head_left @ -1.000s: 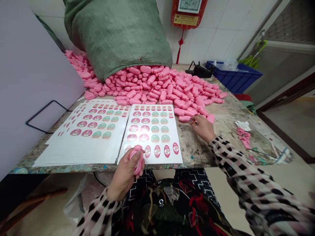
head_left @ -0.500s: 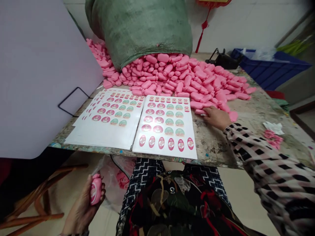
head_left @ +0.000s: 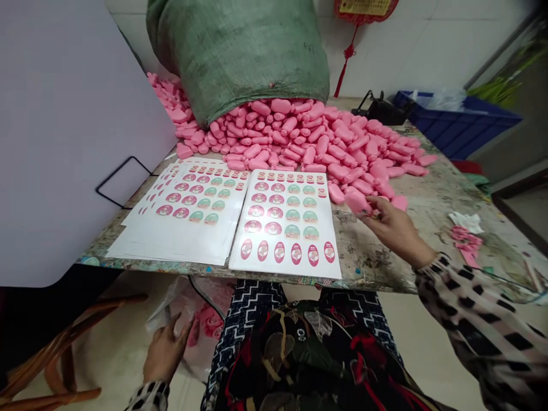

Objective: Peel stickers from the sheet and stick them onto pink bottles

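My right hand (head_left: 387, 225) is at the front edge of a heap of small pink bottles (head_left: 308, 137). Its thumb and fingers are closed on one pink bottle (head_left: 357, 201), tilted just above the table. Below the table edge, my left hand (head_left: 166, 346) has its fingers apart over a clear plastic bag (head_left: 171, 302). Pink pieces (head_left: 210, 321) show in the bag, one right beside the fingertips. A sheet of oval and arched stickers (head_left: 285, 222) lies on the table between the hands, with some stickers gone from its backing unclear.
More sticker sheets (head_left: 188, 222) overlap on the left beside a large pale panel (head_left: 77, 137). A green sack (head_left: 244, 57) spills the bottles at the back. A blue crate (head_left: 462, 123), a crumpled tissue (head_left: 465, 222) and pink scraps (head_left: 464, 242) are on the right.
My left hand has let go of the labelled pink bottle and moved right over the bag. My right hand has drawn a pink bottle slightly out of the heap.
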`<act>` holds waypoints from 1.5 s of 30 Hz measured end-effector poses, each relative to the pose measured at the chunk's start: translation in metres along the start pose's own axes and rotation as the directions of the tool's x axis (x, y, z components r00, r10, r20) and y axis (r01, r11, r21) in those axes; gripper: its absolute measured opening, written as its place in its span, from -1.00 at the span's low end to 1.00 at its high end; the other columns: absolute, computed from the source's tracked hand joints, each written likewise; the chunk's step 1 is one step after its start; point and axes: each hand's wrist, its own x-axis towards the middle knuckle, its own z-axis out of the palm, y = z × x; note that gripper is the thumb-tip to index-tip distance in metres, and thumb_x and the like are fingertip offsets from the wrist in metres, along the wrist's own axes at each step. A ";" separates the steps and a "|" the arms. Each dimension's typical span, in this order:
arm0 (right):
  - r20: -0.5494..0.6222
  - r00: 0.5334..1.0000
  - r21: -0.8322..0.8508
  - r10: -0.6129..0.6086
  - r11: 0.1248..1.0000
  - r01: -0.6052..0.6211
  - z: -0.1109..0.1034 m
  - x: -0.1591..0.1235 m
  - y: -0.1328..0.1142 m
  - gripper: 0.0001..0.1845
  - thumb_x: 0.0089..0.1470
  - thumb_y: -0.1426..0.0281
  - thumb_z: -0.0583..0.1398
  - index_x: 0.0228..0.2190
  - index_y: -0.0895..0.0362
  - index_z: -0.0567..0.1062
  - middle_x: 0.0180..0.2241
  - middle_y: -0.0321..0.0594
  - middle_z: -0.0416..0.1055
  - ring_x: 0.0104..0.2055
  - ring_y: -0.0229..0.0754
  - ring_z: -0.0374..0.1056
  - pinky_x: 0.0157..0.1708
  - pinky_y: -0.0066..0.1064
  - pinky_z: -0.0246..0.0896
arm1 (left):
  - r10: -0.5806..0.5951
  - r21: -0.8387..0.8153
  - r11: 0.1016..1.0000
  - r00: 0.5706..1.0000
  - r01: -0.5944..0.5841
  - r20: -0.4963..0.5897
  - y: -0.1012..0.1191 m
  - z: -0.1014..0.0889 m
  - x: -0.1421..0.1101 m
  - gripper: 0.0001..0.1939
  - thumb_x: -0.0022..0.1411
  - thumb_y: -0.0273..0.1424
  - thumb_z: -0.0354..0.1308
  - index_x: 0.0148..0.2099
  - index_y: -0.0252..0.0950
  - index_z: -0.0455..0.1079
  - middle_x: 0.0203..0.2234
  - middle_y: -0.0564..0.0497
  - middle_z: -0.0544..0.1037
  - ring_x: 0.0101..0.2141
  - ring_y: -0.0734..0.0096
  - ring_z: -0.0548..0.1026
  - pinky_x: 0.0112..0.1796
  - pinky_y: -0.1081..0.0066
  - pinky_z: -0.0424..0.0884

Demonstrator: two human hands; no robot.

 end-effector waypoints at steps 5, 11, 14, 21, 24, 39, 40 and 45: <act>0.303 0.948 0.689 0.103 0.663 -0.292 0.008 -0.036 -0.049 -0.57 -0.03 0.16 0.21 -0.14 0.10 0.35 -0.33 -0.24 0.41 -0.38 -0.26 0.32 -0.38 -0.42 0.24 | 0.195 -0.235 0.947 0.973 -0.219 -0.123 0.066 -0.029 -0.029 -0.56 0.07 -0.05 -0.01 -0.29 -0.28 0.49 -0.50 -0.03 0.54 -0.43 0.25 0.49 -0.36 0.36 0.36; 0.529 0.848 0.774 -0.014 0.417 -0.476 0.018 -0.065 -0.090 -0.65 0.00 0.21 0.21 -0.17 0.08 0.37 -0.30 -0.27 0.42 -0.33 -0.30 0.33 -0.33 -0.45 0.23 | 0.490 -0.631 0.637 0.865 -0.443 -0.112 0.200 -0.061 -0.070 -0.71 0.11 -0.19 0.05 -0.36 -0.25 0.52 -0.57 0.02 0.49 -0.49 0.34 0.43 -0.37 0.39 0.35; 0.547 0.831 0.728 -0.101 0.547 -0.412 0.009 -0.071 -0.093 -0.64 0.02 0.20 0.18 -0.14 0.06 0.39 -0.24 -0.25 0.41 -0.26 -0.25 0.33 -0.29 -0.41 0.23 | 0.597 -0.768 0.530 0.801 -0.360 0.037 0.245 -0.065 -0.073 -0.67 0.19 -0.19 -0.01 -0.16 -0.28 0.45 -0.48 0.02 0.49 -0.44 0.40 0.42 -0.32 0.40 0.34; 0.504 0.833 0.559 -0.228 0.821 -0.114 0.001 -0.096 -0.094 -0.73 0.07 0.19 0.13 -0.21 0.05 0.42 -0.34 -0.29 0.42 -0.32 -0.25 0.30 -0.31 -0.42 0.19 | 0.732 -0.749 0.657 0.163 0.086 0.661 0.278 -0.048 -0.071 -0.68 0.02 -0.35 0.22 -0.15 -0.32 0.31 -0.35 0.04 0.44 -0.37 0.51 0.39 -0.28 0.43 0.29; 0.437 0.887 0.529 -0.152 0.840 -0.117 0.012 -0.106 -0.088 -0.65 0.07 0.17 0.12 -0.12 0.04 0.34 -0.36 -0.30 0.38 -0.38 -0.27 0.27 -0.40 -0.45 0.18 | 0.700 -0.706 0.686 0.102 0.176 0.706 0.280 -0.044 -0.067 -0.55 -0.11 -0.49 0.29 -0.12 -0.31 0.29 -0.40 0.08 0.43 -0.40 0.54 0.39 -0.31 0.47 0.28; 0.149 0.988 -0.147 -0.040 0.987 0.062 0.030 -0.063 -0.036 -0.79 0.16 0.28 0.00 -0.34 0.06 0.40 -0.32 -0.24 0.39 -0.28 -0.21 0.31 -0.33 -0.41 0.10 | 0.871 -0.006 0.462 0.452 -0.887 0.193 0.314 -0.030 -0.069 -0.83 0.23 -0.31 -0.07 -0.19 -0.23 0.29 -0.26 -0.03 0.46 -0.27 0.28 0.40 -0.27 0.28 0.26; 0.150 0.987 -0.172 -0.050 0.982 0.076 0.031 -0.062 -0.037 -0.78 0.17 0.28 0.00 -0.34 0.06 0.41 -0.32 -0.24 0.39 -0.28 -0.21 0.31 -0.34 -0.42 0.09 | 0.875 0.050 0.436 0.436 -0.899 0.208 0.316 -0.028 -0.070 -0.81 0.22 -0.30 -0.04 -0.15 -0.23 0.29 -0.18 -0.06 0.45 -0.25 0.25 0.40 -0.26 0.27 0.26; 0.186 0.978 -0.291 -0.090 0.946 0.143 0.029 -0.057 -0.040 -0.74 0.18 0.30 -0.03 -0.34 0.07 0.42 -0.31 -0.21 0.38 -0.27 -0.21 0.30 -0.38 -0.43 0.05 | 0.854 0.192 0.413 0.452 -0.890 0.257 0.322 -0.023 -0.071 -0.75 0.19 -0.22 0.02 -0.14 -0.23 0.29 -0.07 -0.10 0.43 -0.24 0.19 0.43 -0.28 0.27 0.28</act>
